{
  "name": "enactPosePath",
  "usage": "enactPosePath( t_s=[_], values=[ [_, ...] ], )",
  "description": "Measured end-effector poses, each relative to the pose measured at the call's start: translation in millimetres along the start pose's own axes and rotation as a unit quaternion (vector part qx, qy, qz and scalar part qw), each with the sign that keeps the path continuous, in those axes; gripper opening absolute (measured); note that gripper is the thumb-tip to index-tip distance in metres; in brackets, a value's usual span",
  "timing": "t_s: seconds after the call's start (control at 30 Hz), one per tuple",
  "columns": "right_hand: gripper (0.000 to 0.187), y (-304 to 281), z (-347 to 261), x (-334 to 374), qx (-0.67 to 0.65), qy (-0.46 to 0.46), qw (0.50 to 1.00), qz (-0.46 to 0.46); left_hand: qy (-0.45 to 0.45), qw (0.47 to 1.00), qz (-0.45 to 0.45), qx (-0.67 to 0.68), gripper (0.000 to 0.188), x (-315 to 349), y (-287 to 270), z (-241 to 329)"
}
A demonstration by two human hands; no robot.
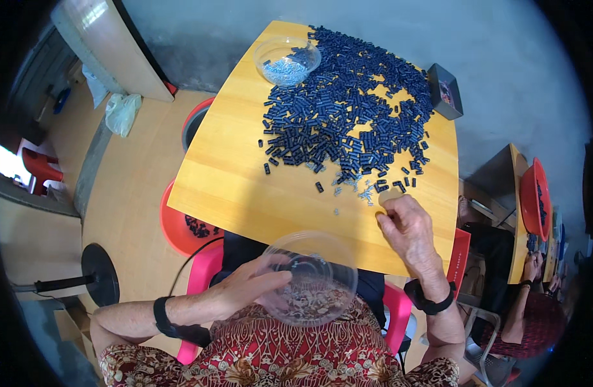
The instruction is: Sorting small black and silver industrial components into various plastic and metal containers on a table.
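My left hand (250, 282) grips the clear bowl (335, 274) close before me, thumb and fingers closed about its side. My right hand (411, 231) is over the yellow table (225, 171), fingers curled inward (whether they pinch anything, I cannot tell), just beside some small silver pieces (366, 195); black cylinders (309, 138) lie heaped beyond.
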State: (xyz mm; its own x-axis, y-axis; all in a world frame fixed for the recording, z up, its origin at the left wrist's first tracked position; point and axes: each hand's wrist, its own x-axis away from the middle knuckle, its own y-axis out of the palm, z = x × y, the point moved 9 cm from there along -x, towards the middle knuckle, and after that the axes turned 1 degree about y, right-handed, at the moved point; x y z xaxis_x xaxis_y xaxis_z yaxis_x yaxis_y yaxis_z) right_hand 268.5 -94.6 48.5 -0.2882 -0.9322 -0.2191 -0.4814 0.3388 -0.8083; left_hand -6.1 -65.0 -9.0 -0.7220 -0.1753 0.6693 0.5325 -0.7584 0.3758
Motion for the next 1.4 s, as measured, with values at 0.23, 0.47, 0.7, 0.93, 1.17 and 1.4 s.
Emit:
enactPosePath(
  t_s=[0.23, 0.47, 0.7, 0.93, 1.17, 1.4],
  values=[
    [0.014, 0, 22, -8, -0.006, -0.006, 1.0, 0.009, -0.005, 0.997, 0.033, 0.066, 0.054, 17, -20, -17],
    [0.044, 2, -50, -7, 0.053, -0.141, 0.988, 0.043, 0.028, 0.995, 0.092, 0.027, 0.066, 41, -43, -19],
    [0.056, 12, -29, 8, 0.012, -0.076, 0.997, 0.005, 0.067, 0.986, 0.142, 0.061, 0.071, 52, -73, -48],
    [0.054, 19, -16, -3, 0.055, -0.068, 0.996, -0.016, 0.079, 0.981, 0.151, 0.096, 0.072, 44, -81, -59],
    [0.051, 29, -38, -26, 0.147, -0.107, 0.983, -0.013, 0.025, 0.987, 0.142, 0.078, 0.071, 48, -74, -61],
    [0.055, 34, -39, -18, 0.187, -0.115, 0.975, -0.029, -0.007, 0.989, 0.135, 0.068, 0.072, 37, -66, -56]
  ],
)
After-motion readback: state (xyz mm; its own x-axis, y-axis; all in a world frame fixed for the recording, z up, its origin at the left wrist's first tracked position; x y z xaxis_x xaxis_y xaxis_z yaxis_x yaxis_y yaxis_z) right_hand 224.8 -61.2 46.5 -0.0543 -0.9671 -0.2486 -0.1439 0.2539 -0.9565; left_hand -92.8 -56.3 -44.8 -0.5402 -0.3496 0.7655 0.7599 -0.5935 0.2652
